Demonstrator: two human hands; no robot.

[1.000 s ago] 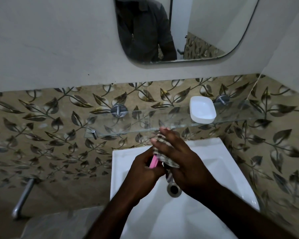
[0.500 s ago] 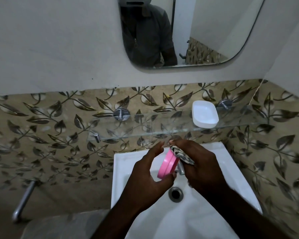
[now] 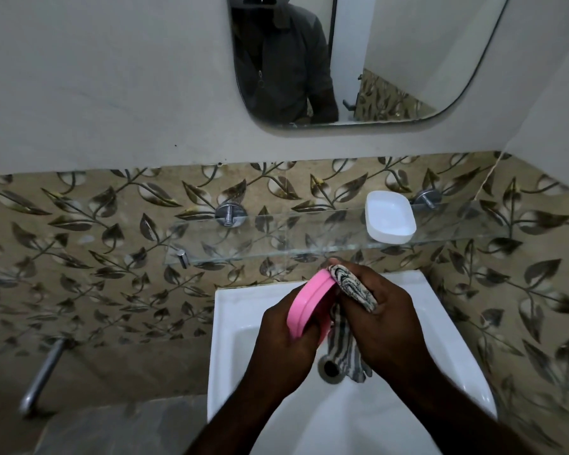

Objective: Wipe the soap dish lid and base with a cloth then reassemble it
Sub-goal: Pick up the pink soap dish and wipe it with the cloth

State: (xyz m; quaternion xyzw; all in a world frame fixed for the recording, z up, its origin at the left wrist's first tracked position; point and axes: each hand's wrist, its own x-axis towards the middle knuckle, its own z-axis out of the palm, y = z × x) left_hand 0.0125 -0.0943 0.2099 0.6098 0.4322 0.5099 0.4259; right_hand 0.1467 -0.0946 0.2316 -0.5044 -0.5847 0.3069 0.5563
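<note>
Pink soap dish half (image 3: 309, 302) gripped by left hand (image 3: 281, 351), cloth (image 3: 353, 287) by right hand (image 3: 393, 323), over sink (image 3: 235, 326).

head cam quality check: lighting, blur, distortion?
Head view: dim, flat light, no hard shadows; the white sink and white dish half on the glass shelf are the brightest areas; the wide-angle lens bows the shelf and tile band; frame edges look soft, but the pink dish half and cloth at centre read clearly.
</note>
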